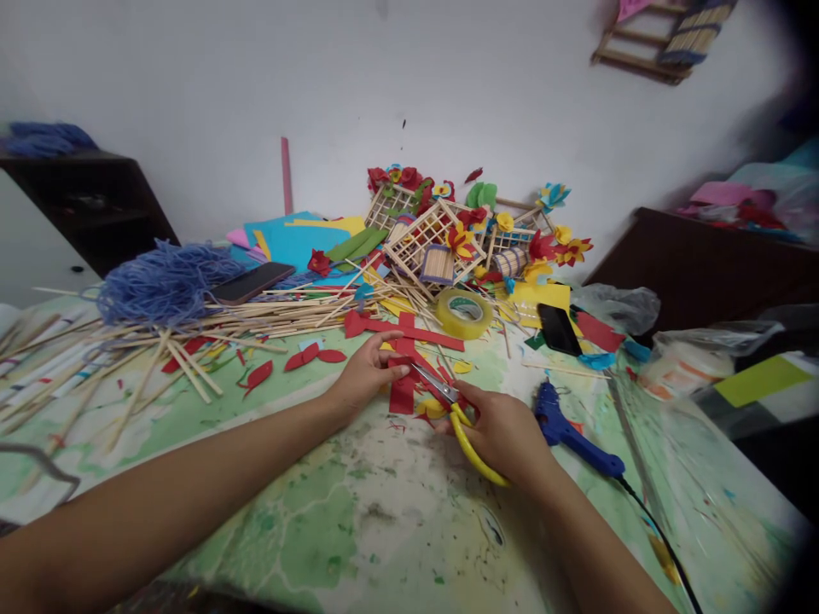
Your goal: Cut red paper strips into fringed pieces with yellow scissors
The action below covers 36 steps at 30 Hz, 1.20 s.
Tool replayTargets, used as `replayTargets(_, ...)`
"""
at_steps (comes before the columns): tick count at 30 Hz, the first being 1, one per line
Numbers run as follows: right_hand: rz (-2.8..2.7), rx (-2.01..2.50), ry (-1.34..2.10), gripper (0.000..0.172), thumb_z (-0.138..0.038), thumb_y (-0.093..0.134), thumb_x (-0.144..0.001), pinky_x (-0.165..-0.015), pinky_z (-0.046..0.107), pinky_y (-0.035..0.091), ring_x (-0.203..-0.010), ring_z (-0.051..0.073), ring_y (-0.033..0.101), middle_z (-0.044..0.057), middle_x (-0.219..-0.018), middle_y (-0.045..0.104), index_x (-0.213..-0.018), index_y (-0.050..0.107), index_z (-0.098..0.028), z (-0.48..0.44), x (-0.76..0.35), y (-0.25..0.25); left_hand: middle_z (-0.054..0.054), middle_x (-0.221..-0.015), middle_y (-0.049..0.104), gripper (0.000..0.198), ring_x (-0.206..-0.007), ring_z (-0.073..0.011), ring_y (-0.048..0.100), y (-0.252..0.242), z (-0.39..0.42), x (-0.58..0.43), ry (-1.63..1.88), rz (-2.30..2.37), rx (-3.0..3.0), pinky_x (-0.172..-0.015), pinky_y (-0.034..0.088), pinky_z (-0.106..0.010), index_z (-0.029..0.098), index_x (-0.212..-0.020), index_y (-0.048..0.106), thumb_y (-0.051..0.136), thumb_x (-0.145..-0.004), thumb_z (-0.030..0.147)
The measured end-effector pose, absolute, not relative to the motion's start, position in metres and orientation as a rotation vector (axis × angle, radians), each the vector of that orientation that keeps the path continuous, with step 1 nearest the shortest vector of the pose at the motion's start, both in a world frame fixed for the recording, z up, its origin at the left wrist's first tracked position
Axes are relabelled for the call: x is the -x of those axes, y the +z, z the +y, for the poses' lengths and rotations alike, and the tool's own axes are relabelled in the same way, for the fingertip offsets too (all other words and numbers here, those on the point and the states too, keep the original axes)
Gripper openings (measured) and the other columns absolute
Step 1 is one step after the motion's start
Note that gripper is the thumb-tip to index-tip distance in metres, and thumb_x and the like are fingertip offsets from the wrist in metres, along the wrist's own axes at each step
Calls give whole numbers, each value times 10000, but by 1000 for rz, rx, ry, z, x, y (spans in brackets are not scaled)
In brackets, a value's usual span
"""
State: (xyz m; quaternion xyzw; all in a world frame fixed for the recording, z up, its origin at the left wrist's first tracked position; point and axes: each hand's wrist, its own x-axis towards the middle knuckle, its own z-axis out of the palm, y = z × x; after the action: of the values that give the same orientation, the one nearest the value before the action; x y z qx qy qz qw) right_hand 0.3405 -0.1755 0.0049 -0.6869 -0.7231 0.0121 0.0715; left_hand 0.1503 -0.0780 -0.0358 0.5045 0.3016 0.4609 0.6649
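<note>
Handwork among craft materials, head-camera view

The right hand (502, 431) is closed around the yellow loop handles of a pair of steel-bladed scissors (461, 435), the blades pointing up and left. The left hand (364, 375) lies just beside the blades, its fingers (386, 339) curved over a narrow red paper strip (402, 390); whether they pinch it cannot be told. The strip lies at the blade tips, beneath a long red cross-shaped paper cut-out (415, 334). Small red leaf-shaped paper cut-outs (259, 375) lie further left. Right of the right hand rests a blue hot glue gun (569, 431) with a black cord. Beyond the hands stand a translucent yellow roll of adhesive tape (464, 313) and a black smartphone (559, 329). To the left spread loose thin wooden sticks (192, 345) and a heap of blue yarn (163, 284). Wooden lattice frames with colourful paper flowers (428, 247) are piled at the far edge of the paint-stained green-and-white worktop (377, 520), against a white wall (192, 77).
</note>
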Motion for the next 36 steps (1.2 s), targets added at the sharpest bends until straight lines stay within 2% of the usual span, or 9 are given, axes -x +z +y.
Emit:
replayTargets(5,-2163,2070,29,499,-545,479,-762,-586,259,364,-790,234,647,55,-892,710,-1186,554,-293,-175,-342,3,-12,-775,670,611,-710,-153,638,-34,-78,-150,1065,655,-1137,-681,482,-277,201,-1183,455,721,-634,192)
replayTargets(17,-2164,2061,28,464,-524,490,-772,-584,247,353,-781,220,645,53,-897,709,-1168,564,-295,-174,-343,1,-36,-837,677,635,-764,-189,649,-27,-81,-150,1075,654,-1128,-725,490,-336,205,-1194,431,728,-633,219)
replayTargets(23,-2163,2074,39,448,-525,493,-770,-566,243,334,-761,213,644,50,-877,708,-1151,572,-304,-175,-343,2,-13,-803,668,608,-738,-155,633,-29,-79,-151,1110,647,-1113,-716,484,-299,210,-1180,451,724,-637,218)
replayTargets(29,-2161,2068,35,462,-547,477,-767,-590,254,356,-799,228,642,55,-892,706,-1147,575,-303,-175,-343,0,50,-668,610,584,-632,-97,588,-27,-81,-151,1124,671,-1140,-635,459,-215,212,-1186,456,706,-658,214)
replayTargets(36,-2170,2063,76,481,-531,506,-754,-606,247,363,-813,219,638,63,-893,702,-1158,569,-276,-174,-342,1,17,-720,643,623,-678,-141,616,-28,-79,-150,1093,655,-1135,-682,473,-281,211,-1197,450,719,-636,238)
